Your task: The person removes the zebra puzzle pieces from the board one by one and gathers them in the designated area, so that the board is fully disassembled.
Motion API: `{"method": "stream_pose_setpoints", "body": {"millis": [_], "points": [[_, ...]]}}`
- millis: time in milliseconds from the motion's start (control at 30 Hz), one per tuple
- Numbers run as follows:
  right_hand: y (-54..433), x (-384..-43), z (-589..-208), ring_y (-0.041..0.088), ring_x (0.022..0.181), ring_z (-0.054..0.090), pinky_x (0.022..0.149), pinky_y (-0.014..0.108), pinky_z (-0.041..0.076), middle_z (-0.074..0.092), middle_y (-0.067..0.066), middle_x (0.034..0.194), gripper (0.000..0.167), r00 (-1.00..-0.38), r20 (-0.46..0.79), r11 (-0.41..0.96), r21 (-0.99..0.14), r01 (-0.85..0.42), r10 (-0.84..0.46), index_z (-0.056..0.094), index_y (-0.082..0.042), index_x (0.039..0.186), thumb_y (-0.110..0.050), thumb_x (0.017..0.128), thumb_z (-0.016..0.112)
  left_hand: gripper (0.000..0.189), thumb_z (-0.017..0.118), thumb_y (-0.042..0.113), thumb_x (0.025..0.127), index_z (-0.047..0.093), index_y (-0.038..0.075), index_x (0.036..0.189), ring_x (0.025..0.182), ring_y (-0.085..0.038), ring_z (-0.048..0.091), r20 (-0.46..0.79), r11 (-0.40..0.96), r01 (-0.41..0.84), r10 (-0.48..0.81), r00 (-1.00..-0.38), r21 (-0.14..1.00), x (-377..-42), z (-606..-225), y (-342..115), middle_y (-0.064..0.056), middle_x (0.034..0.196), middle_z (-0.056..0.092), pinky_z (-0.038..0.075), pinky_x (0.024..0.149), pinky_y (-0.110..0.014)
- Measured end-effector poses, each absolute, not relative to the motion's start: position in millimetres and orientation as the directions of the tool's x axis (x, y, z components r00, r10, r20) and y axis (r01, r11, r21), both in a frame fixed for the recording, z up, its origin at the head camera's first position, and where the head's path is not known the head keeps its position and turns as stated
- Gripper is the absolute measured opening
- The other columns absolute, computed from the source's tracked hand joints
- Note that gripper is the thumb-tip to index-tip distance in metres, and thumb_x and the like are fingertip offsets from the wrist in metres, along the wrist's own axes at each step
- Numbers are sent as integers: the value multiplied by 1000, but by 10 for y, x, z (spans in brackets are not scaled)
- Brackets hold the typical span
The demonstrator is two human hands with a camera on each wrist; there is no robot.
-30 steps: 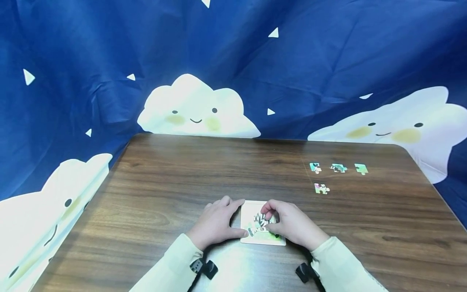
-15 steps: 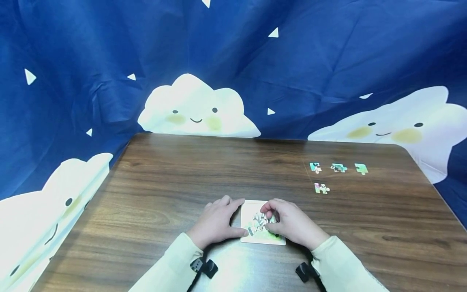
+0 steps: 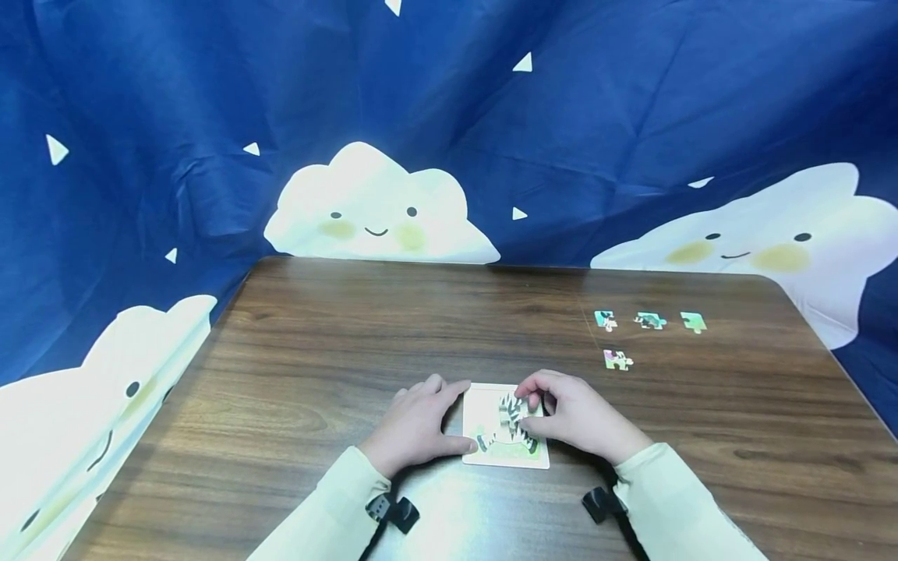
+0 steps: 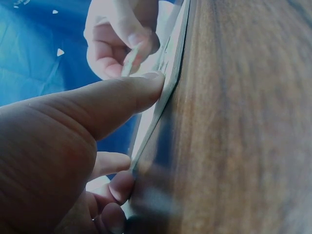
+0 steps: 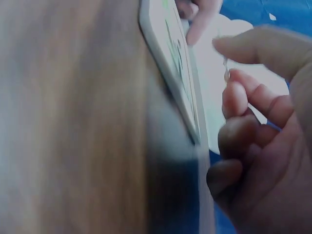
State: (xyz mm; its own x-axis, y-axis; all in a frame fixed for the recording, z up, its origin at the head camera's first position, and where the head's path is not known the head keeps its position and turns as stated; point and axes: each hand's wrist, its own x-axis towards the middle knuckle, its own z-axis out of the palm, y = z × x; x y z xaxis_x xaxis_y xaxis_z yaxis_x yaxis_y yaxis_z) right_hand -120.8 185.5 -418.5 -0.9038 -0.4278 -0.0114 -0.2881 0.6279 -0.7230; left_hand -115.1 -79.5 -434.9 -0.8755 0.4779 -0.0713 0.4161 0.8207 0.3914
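Note:
A pale square puzzle board lies on the table in the head view, with a black-and-white striped picture and green along its lower part. My left hand rests at its left side, thumb at the near corner and forefinger at the far corner. In the left wrist view the thumb lies straight across the board's edge. Over the right half of the board, my right hand pinches a striped puzzle piece between thumb and fingers. The piece appears tilted and raised off the board in the left wrist view.
Toward the back right of the brown wooden table lie several loose puzzle pieces, among them a green one and a pink-and-white one. A blue curtain with clouds hangs behind the table.
My right hand has shifted slightly right and away from me, lifting the striped piece it pinches; more of the board's lower right shows. My left hand has stayed in place.

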Motion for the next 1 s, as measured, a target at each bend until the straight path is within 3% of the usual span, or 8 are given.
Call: {"method": "stream_pose_setpoints", "body": {"millis": [567,1000], "points": [[2451,-1236,-4304,6,64,48,63,24,42,49,-4,72,30,-931,-15,583,-783,-216,-365,65,-9,104,-6,78,79,86,78,61,74,53,22,146,83,-12,49,-69,819,429,488,-870,380,-1151,-4374,-749,5,95,49,33,72,-29],[2826,-1321,-4313,4,63,45,59,23,38,46,-6,73,29,-945,71,595,-761,-259,-320,65,-4,106,-1,80,76,86,77,61,74,53,21,146,81,-11,47,-69,819,426,485,-872,384,-1159,-4331,-802,6,94,48,33,72,-29]]}}
